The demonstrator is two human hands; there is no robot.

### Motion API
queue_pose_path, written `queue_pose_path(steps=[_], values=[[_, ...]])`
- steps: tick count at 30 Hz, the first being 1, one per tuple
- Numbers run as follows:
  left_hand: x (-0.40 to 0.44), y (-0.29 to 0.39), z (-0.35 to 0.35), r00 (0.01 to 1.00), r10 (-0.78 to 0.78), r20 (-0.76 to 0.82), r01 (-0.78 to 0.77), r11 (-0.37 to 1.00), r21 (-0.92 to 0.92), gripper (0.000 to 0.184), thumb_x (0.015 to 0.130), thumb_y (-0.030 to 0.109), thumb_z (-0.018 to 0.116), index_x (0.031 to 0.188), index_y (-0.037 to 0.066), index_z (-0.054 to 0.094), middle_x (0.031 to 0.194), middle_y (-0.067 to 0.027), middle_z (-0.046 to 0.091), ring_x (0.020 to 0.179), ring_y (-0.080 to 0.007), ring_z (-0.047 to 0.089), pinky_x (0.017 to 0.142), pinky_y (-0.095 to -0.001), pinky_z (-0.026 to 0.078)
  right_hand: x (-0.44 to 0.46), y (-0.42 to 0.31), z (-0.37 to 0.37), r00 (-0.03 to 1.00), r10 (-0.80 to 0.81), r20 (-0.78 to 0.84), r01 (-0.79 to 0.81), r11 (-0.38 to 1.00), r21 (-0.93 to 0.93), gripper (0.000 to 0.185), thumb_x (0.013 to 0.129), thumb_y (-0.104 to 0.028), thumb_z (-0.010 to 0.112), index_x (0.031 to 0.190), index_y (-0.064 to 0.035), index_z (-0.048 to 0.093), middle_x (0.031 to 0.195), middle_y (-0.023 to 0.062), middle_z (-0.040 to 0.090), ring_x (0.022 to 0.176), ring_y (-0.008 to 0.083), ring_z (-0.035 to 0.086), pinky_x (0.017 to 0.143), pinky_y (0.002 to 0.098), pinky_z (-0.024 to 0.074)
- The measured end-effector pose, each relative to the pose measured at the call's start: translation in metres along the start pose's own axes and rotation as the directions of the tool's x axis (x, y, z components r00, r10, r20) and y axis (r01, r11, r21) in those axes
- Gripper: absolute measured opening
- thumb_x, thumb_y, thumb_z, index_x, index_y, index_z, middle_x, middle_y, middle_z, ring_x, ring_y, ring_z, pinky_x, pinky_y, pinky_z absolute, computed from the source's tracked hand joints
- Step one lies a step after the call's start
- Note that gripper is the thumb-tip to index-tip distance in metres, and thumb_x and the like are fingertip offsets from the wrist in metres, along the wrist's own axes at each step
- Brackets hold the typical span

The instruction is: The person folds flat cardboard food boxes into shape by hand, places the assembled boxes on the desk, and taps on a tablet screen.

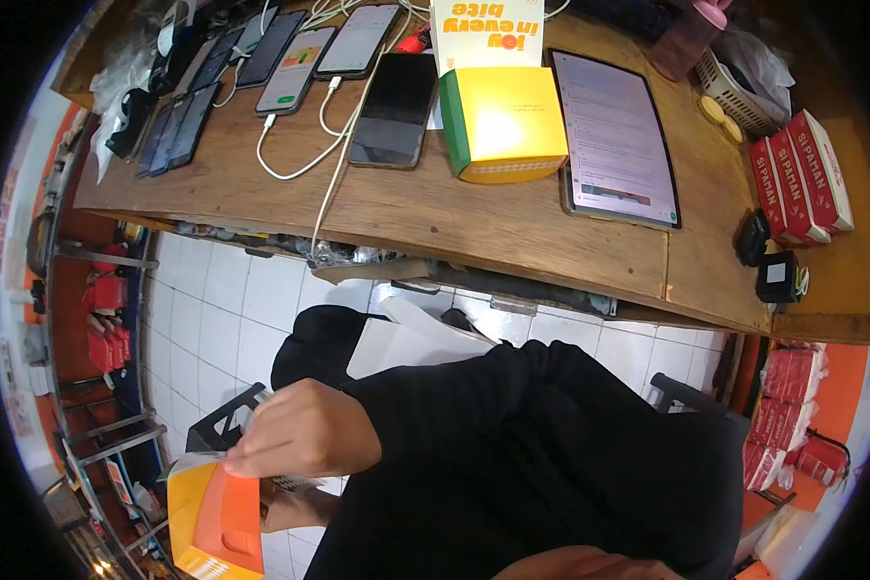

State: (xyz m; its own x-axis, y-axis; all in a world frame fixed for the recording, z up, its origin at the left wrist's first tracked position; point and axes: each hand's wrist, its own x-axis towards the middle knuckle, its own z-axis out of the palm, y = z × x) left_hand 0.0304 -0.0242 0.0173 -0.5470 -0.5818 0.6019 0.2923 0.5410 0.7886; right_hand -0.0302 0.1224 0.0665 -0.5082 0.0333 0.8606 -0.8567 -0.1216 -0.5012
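Note:
Down at the lower left, away from the table, is a yellow and orange cardboard box (230,517). My right hand (309,430) reaches across my body to it, its fingers closed at the box's upper edge. My left hand (300,507) is partly hidden below the right one and grips the side of the box. Something thin and greyish shows between the hands, too unclear to name. A white sheet or carton (416,340) lies over my lap, beyond the black sleeve.
On the wooden table (493,227) are a yellow and green box (503,121), a tablet (619,135), a dark phone (393,108), several charging phones with white cables, and red "SI PAMAN" boxes (802,179). Metal shelving (116,440) stands at left.

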Motion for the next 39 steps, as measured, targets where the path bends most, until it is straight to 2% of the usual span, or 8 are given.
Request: queue_pose_path(steps=[3,6,19,27,30,33,36,39], values=[[0.000,0.011,0.000,0.995,-0.054,0.079,0.061,0.994,-0.095,0.042,0.078,0.015,0.059,0.112,-0.007,0.045,0.105,-0.0157,0.053,0.092,-0.0197,0.053,0.079,-0.0306,0.042,-0.002,-0.003,0.004,0.992,-0.125,0.021,0.127,0.980,-0.153,0.007,0.065,-0.010,0.058,0.070,-0.0047,0.056,0.062,0.0041,0.052,0.060,0.0193,0.053,0.052,0.0291,0.0433],[0.001,0.013,-0.003,0.988,-0.081,0.129,0.099,0.985,-0.140,0.043,0.079,0.018,0.059,0.112,-0.006,0.045,0.105,-0.0152,0.053,0.092,-0.0195,0.053,0.079,-0.0304,0.042,-0.007,0.000,0.011,0.991,-0.133,-0.003,0.130,0.971,-0.200,0.010,0.061,-0.010,0.059,0.066,-0.0060,0.051,0.063,0.0036,0.048,0.063,0.0193,0.051,0.053,0.0295,0.0433],[0.002,0.018,-0.002,0.969,-0.121,0.218,0.155,0.976,-0.150,0.051,0.079,0.031,0.062,0.111,-0.004,0.045,0.106,-0.0127,0.053,0.094,-0.0194,0.052,0.081,-0.0299,0.041,-0.003,0.004,-0.003,0.981,0.076,0.177,-0.100,0.987,0.130,0.014,0.063,-0.004,0.061,0.070,-0.0066,0.049,0.061,0.0051,0.045,0.061,0.0222,0.048,0.050,0.0311,0.0401],[0.002,0.016,-0.005,0.976,-0.092,0.198,0.114,0.988,-0.104,0.044,0.074,0.017,0.067,0.109,-0.003,0.047,0.101,-0.0105,0.055,0.090,-0.0170,0.054,0.077,-0.0266,0.042,-0.007,0.011,0.000,0.968,0.158,0.193,-0.193,0.966,0.172,0.014,0.064,-0.004,0.061,0.065,-0.0068,0.048,0.058,0.0047,0.044,0.059,0.0216,0.050,0.050,0.0296,0.0410],[0.002,0.022,0.000,0.983,-0.109,0.150,0.122,0.989,-0.079,0.042,0.071,0.015,0.068,0.105,-0.004,0.051,0.091,-0.0088,0.057,0.080,-0.0158,0.056,0.073,-0.0256,0.044,-0.006,0.004,0.003,0.979,0.107,0.174,-0.121,0.990,0.068,0.011,0.064,-0.003,0.060,0.067,-0.0063,0.051,0.055,0.0033,0.044,0.059,0.0214,0.050,0.051,0.0301,0.0419],[0.003,0.019,0.001,0.986,-0.149,0.077,0.160,0.975,-0.155,0.035,0.073,0.014,0.065,0.101,-0.005,0.054,0.084,-0.0092,0.058,0.072,-0.0160,0.057,0.070,-0.0267,0.046,-0.012,0.002,0.009,0.980,0.089,0.179,-0.110,0.988,0.113,0.007,0.068,-0.004,0.059,0.072,-0.0051,0.054,0.068,0.0060,0.047,0.066,0.0206,0.050,0.054,0.0287,0.0422],[0.005,0.013,0.002,0.985,-0.174,0.008,0.170,0.949,-0.265,0.030,0.076,0.013,0.062,0.099,-0.006,0.055,0.083,-0.0100,0.059,0.070,-0.0165,0.058,0.069,-0.0279,0.047,-0.010,-0.012,0.012,0.897,0.319,0.306,-0.391,0.895,0.216,0.012,0.067,-0.012,0.063,0.067,-0.0029,0.055,0.095,0.0146,0.047,0.075,0.0211,0.052,0.062,0.0319,0.0440],[0.009,0.015,0.006,0.982,-0.168,-0.087,0.132,0.938,-0.320,0.028,0.077,0.012,0.060,0.098,-0.006,0.055,0.083,-0.0106,0.059,0.069,-0.0169,0.058,0.069,-0.0285,0.047,-0.012,-0.008,0.004,0.953,0.109,0.284,-0.169,0.966,0.195,0.033,0.071,-0.019,0.064,0.098,-0.0035,0.054,0.103,0.0156,0.039,0.090,0.0260,0.049,0.066,0.0279,0.0439]])
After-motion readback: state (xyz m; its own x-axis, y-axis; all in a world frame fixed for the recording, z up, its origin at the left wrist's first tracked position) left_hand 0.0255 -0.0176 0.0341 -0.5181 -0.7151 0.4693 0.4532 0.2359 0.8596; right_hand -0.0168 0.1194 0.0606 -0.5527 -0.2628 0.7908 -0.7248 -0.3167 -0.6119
